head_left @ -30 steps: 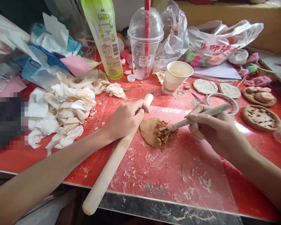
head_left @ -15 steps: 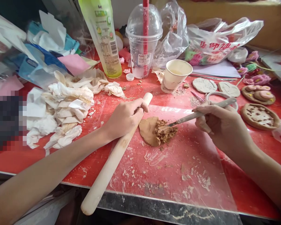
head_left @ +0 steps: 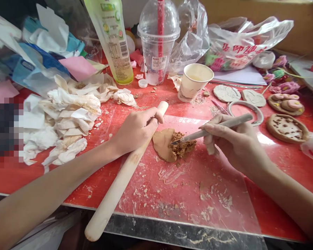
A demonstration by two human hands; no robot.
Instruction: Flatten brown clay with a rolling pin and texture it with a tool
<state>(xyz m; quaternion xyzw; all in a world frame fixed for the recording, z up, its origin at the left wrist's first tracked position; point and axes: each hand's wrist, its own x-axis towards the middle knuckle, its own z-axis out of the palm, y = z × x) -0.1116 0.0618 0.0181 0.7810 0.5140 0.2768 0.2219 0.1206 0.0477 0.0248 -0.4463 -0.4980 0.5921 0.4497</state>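
Observation:
A flat piece of brown clay [head_left: 162, 144] lies on a clear plastic sheet [head_left: 198, 194], its right part broken up into rough crumbs. My right hand [head_left: 232, 142] grips a grey-handled craft knife [head_left: 214, 127] like a pen, and the blade tip touches the crumbled clay near the border with the smooth part. Something whitish, perhaps tissue, shows beneath the fingers of that hand. My left hand [head_left: 137, 133] is closed around the upper part of a wooden rolling pin [head_left: 120, 189], which slants along the clay's left side and juts past the table's front edge.
Crumpled tissues [head_left: 70, 114] heap at the left. Behind the clay stand a paper cup [head_left: 195, 81], a domed plastic cup [head_left: 156, 48] and a green bottle [head_left: 112, 45]. Clay discs [head_left: 287, 128] and a tape ring [head_left: 258, 113] lie at the right, near a plastic bag [head_left: 245, 45].
The knife and my right hand have moved left, taking the blade from the crumbs' right side toward the smooth clay. My left hand keeps its hold on the rolling pin.

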